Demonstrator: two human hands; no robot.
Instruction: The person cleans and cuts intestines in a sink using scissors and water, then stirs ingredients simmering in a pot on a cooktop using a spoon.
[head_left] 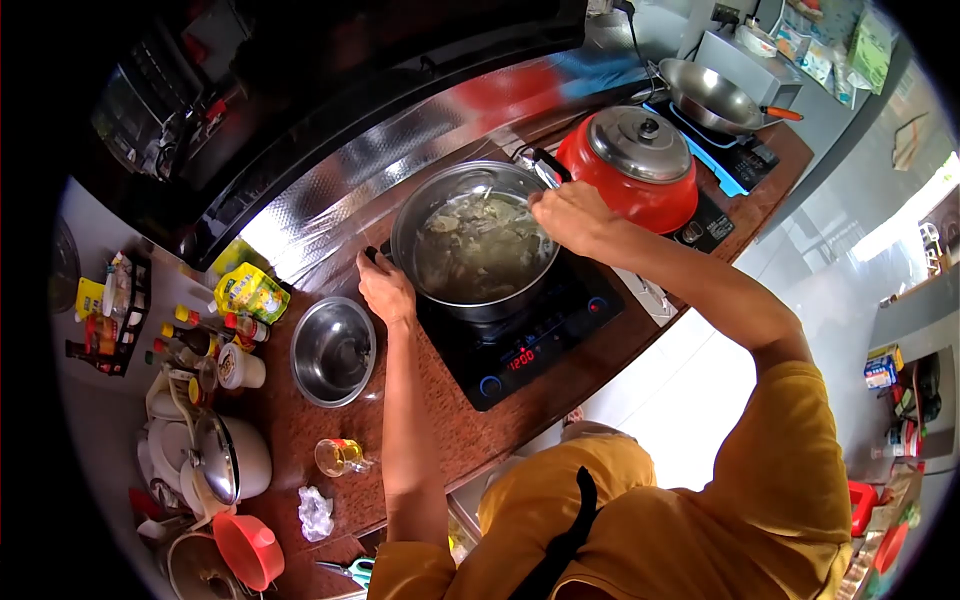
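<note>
A wide steel pot [480, 303] stands on a black induction cooker [500, 375] whose red display is lit. Cloudy broth with pale pieces of food [475, 235] fills part of it. At the pot's left side, my left hand [386, 286] is closed around a black side handle [371, 254]. Opposite it, my right hand [572, 214] is closed at the pot's right rim; the fingers hide the handle on that side. An empty steel bowl [333, 352] sits beside my left forearm.
A red pot [630, 185] with a steel lid stands at the right, near a wok [712, 98] on another cooker. Leftward are sauce bottles [195, 340], a yellow pouch [250, 293], a rice cooker [235, 460], a glass cup of yellow liquid [338, 457], crumpled plastic [315, 514] and scissors [358, 571].
</note>
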